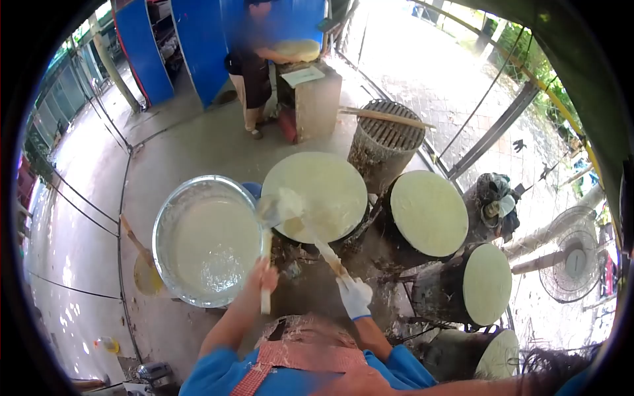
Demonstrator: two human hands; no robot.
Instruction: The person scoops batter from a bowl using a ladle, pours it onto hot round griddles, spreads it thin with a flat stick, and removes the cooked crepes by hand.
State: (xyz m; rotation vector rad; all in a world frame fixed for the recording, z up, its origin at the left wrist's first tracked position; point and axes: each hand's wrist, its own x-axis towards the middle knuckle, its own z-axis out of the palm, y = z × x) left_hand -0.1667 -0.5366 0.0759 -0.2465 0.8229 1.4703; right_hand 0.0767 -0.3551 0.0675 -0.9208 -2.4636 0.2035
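My left hand (pixel 263 277), bare, is closed round the pale handle of a ladle (pixel 267 214), whose head is over the left edge of a round griddle (pixel 323 188). A pale layer of batter covers much of that griddle. In a white glove, my right hand (pixel 355 297) grips a long wooden spreader (pixel 325 249), its far end reaching onto the griddle and blurred. Left of the griddle stands a wide metal basin (pixel 158 224) of whitish batter, close beside my left forearm.
Three more coated griddles (pixel 429 213) curve down the right side. A slatted drum (pixel 389 135) with a stick across it stands behind them. Another person (pixel 254 72) is at a stand (pixel 319 105) at the back. A fan (pixel 573 261) is far right.
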